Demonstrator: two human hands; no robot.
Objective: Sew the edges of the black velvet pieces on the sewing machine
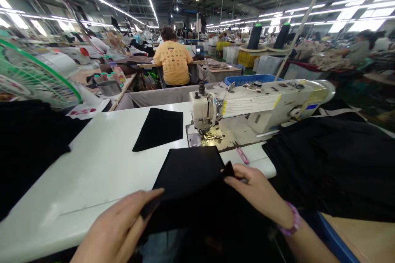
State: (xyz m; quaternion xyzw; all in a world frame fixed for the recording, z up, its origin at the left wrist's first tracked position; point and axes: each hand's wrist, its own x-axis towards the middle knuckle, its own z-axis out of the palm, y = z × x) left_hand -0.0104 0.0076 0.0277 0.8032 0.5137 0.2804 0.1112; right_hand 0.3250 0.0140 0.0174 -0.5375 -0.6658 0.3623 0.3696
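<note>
A black fabric piece [191, 172] lies over the front edge of the white table, its far end flat just before the sewing machine [212, 113]. My left hand [119, 224] pinches its left edge between thumb and fingers. On the opposite edge, my right hand [254, 187] grips a folded-up corner of the same cloth. The lower part of the cloth hangs dark toward my lap, and its end is hard to make out. Beyond it, a smaller black fabric panel [160, 129] rests flat, left of the needle area. Pink thread snips [241, 154] lie beside the machine bed.
Black cloth is heaped at the left [27, 152] and in a large pile at the right [321, 164]. A green-rimmed fan [40, 74] stands at the left. Behind the machine is a blue basket [253, 78]. A person in a yellow shirt [173, 61] sits ahead, facing away.
</note>
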